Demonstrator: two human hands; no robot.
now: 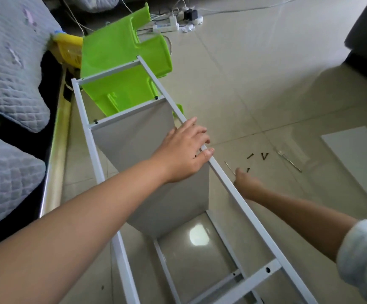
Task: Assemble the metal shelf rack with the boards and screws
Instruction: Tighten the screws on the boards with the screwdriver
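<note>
White-painted metal shelf rack frame (228,185), lying lengthwise on the glossy beige tiled floor (255,88), its long rails running from the near edge of view toward the far left. Two pale grey rectangular boards (138,139) seated between the rails, mid-frame. Left hand (184,152): fingers extended and relaxed, laid over the right-hand rail beside the nearer board's upper edge, thumb pressed to the rail; nothing gripped. Right hand (247,184): low on the floor just outside the same rail, reaching toward loose dark screws (259,156); finger position blurred, so grip cannot be told. Thin metal hex key (289,161) beyond the screws; spare white flat board (358,163) at the floor's right edge. Bright green plastic stool (121,55) under the rack's far end.
</note>
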